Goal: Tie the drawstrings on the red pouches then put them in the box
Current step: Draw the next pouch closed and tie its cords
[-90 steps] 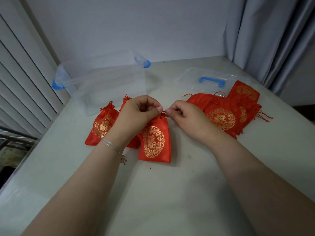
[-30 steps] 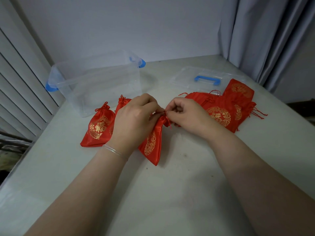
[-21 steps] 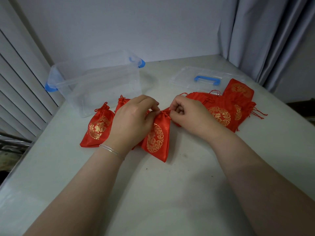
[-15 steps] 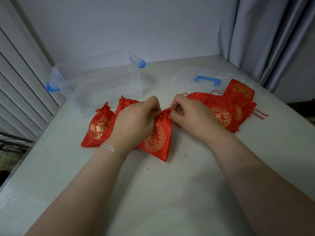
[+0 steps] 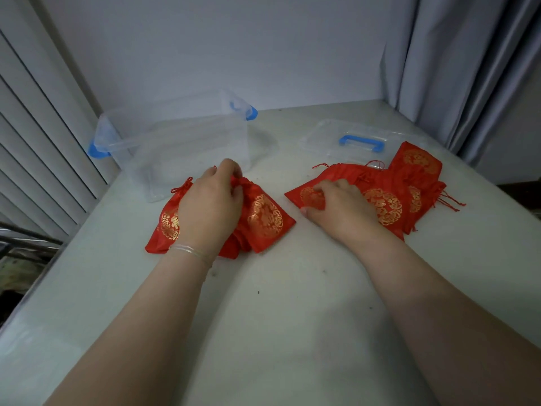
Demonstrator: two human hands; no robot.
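The tied red pouch (image 5: 265, 218), gold medallion up, now lies with two others before the clear box (image 5: 187, 148); left hand (image 5: 210, 206) pinches its gathered neck. The right hand (image 5: 336, 205) has left it, fingers curled onto the top pouch of the untied pile (image 5: 383, 197); another knot looks next

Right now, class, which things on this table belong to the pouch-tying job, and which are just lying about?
Job:
left hand
right hand
tied pouches
untied pile
box

Lying about:
lid
curtain
blinds
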